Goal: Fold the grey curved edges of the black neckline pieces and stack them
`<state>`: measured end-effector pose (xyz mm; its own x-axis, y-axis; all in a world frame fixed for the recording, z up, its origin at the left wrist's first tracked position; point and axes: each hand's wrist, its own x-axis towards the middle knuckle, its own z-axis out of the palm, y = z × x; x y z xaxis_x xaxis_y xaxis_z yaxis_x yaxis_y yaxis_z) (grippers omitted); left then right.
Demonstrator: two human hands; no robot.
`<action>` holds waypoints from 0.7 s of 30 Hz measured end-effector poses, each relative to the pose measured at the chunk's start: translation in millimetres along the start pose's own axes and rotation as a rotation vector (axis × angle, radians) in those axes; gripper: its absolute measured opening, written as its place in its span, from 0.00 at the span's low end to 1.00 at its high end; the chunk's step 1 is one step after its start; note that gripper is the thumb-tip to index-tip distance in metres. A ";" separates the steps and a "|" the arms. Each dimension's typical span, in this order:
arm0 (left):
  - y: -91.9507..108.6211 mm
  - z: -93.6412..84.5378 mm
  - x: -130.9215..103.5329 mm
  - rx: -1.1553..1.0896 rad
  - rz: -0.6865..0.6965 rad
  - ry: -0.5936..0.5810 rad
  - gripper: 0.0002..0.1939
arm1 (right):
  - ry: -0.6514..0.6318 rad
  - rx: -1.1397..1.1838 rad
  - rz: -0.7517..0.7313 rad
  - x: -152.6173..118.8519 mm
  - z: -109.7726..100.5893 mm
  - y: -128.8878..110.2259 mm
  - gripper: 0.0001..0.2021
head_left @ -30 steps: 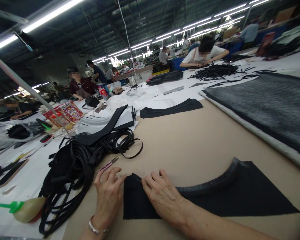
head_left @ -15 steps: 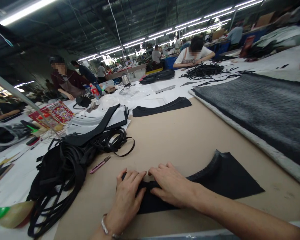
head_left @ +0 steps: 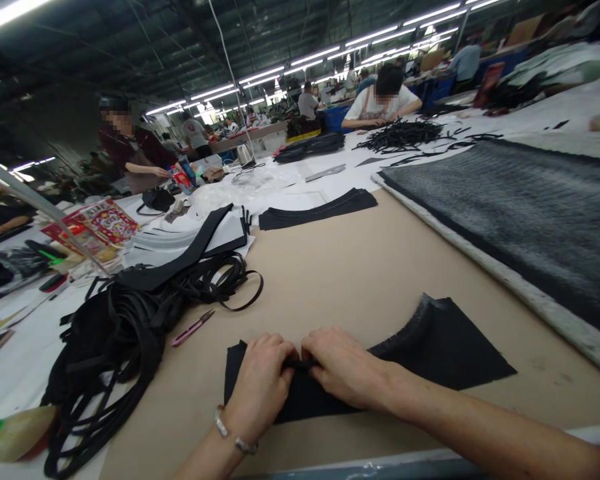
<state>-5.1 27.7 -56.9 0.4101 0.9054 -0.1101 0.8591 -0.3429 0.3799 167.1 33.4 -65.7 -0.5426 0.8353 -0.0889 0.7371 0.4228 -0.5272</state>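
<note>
A black fabric piece [head_left: 455, 353] with a curved upper edge lies flat on the tan board in front of me. Along that curve runs a narrow folded rim with a greyish, frayed look. My left hand [head_left: 266, 373], a silver bracelet at its wrist, pinches the rim left of the middle. Close beside it my right hand [head_left: 347, 367] grips the same rim, fingertips curled over it. Between the two hands a short stretch of the edge stands slightly raised. The fabric under both palms is hidden.
Left of the board lie a heap of black straps [head_left: 125, 333], a pink-handled snipper [head_left: 193, 328] and a green-capped bottle [head_left: 17, 433]. Another curved black piece [head_left: 320, 210] rests farther back. A large dark sheet [head_left: 520, 220] covers the right side. Co-workers sit and stand beyond.
Both hands have closed more tightly on the fabric's edge, fingers curling in. My left hand has moved slightly right, uncovering the piece's left end. The whole view has shifted slightly.
</note>
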 end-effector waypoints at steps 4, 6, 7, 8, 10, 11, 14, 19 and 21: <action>0.5 -0.3 7.3 -0.011 0.006 -0.017 0.11 | 0.000 0.039 -0.021 0.5 2.2 3.9 0.08; -0.3 0.4 8.3 -0.014 0.007 -0.026 0.12 | 0.000 0.063 -0.024 -0.4 3.7 6.9 0.08; -0.8 0.9 7.9 -0.015 0.006 -0.029 0.12 | 0.004 0.067 -0.027 -1.0 4.2 8.4 0.08; -1.2 1.5 7.0 -0.017 0.007 -0.029 0.13 | 0.009 0.064 -0.033 -1.8 4.5 9.9 0.08; -2.2 3.3 3.6 -0.025 0.017 -0.026 0.15 | 0.020 0.056 -0.060 -3.7 4.5 12.8 0.08; -2.8 4.5 1.3 -0.028 0.028 -0.021 0.16 | 0.023 0.057 -0.081 -4.7 4.2 14.1 0.08; -5.6 9.6 -6.7 -0.014 0.083 -0.005 0.18 | 0.033 0.073 -0.139 -8.0 3.0 17.7 0.09; -11.9 21.8 -18.9 0.066 0.165 0.070 0.20 | 0.032 0.084 -0.178 -14.9 -0.3 22.6 0.10; -13.7 26.3 -22.9 0.099 0.191 0.118 0.21 | 0.027 0.091 -0.185 -17.9 -1.7 24.9 0.10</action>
<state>-18.2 5.1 -83.8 0.5342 0.8429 0.0650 0.7979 -0.5281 0.2905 195.9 29.6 -75.8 -0.6531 0.7563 0.0386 0.5860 0.5370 -0.6068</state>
